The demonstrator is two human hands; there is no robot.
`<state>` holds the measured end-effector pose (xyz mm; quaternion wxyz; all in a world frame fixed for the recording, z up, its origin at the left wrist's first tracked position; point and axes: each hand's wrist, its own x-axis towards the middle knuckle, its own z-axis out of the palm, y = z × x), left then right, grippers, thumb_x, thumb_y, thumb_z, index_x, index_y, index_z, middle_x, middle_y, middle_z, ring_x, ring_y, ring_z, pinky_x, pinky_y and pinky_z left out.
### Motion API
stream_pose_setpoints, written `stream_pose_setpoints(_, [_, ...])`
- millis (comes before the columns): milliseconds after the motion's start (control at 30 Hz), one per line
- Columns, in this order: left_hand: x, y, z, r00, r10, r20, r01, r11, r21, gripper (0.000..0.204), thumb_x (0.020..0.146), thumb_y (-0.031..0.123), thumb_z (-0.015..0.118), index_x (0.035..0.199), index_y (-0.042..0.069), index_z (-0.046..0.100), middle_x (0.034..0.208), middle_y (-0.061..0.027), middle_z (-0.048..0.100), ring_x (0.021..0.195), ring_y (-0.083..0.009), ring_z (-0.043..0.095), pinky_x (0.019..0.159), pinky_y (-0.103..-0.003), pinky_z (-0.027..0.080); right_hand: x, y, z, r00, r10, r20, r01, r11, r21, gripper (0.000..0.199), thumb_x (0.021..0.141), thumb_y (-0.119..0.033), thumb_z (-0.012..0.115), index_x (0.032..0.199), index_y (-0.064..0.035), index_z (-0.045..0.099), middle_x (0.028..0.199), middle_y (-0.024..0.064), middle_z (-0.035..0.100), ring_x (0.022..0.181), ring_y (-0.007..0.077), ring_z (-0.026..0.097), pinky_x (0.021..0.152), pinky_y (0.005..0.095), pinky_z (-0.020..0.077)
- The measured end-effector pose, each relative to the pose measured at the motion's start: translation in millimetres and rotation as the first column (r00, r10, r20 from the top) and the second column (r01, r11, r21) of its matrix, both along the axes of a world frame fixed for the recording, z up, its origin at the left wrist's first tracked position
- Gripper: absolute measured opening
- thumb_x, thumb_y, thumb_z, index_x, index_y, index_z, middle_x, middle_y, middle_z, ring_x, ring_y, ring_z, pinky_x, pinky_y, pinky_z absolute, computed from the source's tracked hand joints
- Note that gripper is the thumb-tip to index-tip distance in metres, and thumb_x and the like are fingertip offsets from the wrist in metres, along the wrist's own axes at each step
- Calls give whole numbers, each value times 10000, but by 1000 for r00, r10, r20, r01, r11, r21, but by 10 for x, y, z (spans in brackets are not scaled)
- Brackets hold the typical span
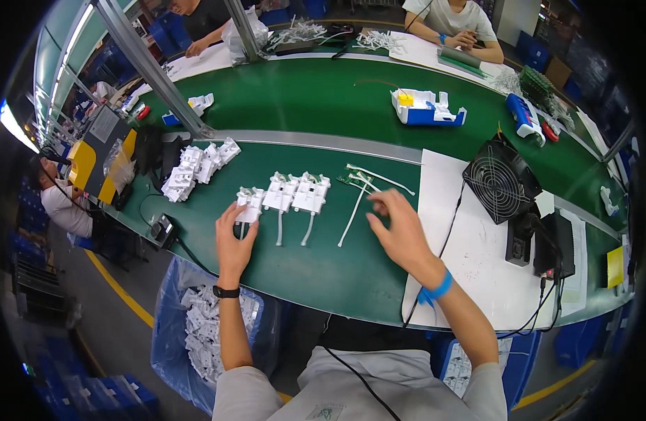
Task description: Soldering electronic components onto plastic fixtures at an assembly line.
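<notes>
My left hand [235, 242] grips the lower part of a white plastic housing [250, 199], thumb and fingers on either side, with a short white cable running down between them. Right of it lie two similar white housings [280, 192], each with green at its upper end and a white cable hanging toward me. My right hand [404, 231] reaches in from the right, thumb and forefinger apart. Its fingertips are close to a few small green circuit boards [352, 179] with white cables [353, 219]; contact with them is hard to make out.
A pile of white housings [197, 170] sits at the back left. On the right, a black fan [498, 179] and black power boxes [553, 245] stand on white sheeting. Below the bench edge is a blue-lined bin [170, 316] of white parts. Beyond runs a green belt [302, 95] carrying blue-white casings.
</notes>
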<state>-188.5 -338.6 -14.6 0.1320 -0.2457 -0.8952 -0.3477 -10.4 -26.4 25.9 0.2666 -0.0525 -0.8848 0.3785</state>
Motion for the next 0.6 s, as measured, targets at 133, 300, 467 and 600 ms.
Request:
stream_pose_setpoints(133, [10,11,196,959,-184,215,140,969,202,456,880,179,777,1300,58,647,1452,-148,573,1299,-320,577,1091,-417,453,-666,10,-251,992,-114,-53,126,916,381,261,839,-68,695,1090,-5,654,1029,148,539,998,320,527,848,425,425])
stream_pose_setpoints(300, [-330,-43,314,923,-231,308,143,949,282,436,908,244,765,1283,45,663,1267,-135,672,1144,-273,643,978,-396,514,-839,106,-392,984,-140,-111,177,850,497,63,842,-92,691,847,-35,716,943,126,537,969,303,523,810,425,411])
stream_pose_setpoints(467, [-1067,27,373,952,145,-268,-193,968,-161,484,856,215,776,1279,24,638,1271,-166,644,1196,-338,565,997,-438,475,-691,56,-161,936,-179,-304,239,955,173,48,880,-56,702,917,-29,716,909,106,587,878,284,571,757,401,453])
stream_pose_setpoints(600, [-1646,-25,262,891,181,-417,-362,836,-411,652,749,246,849,1312,25,606,1312,-184,613,1253,-394,517,1099,-544,368,-434,10,155,925,-183,-333,154,982,-111,80,906,23,659,967,13,709,908,124,638,876,290,615,788,371,485])
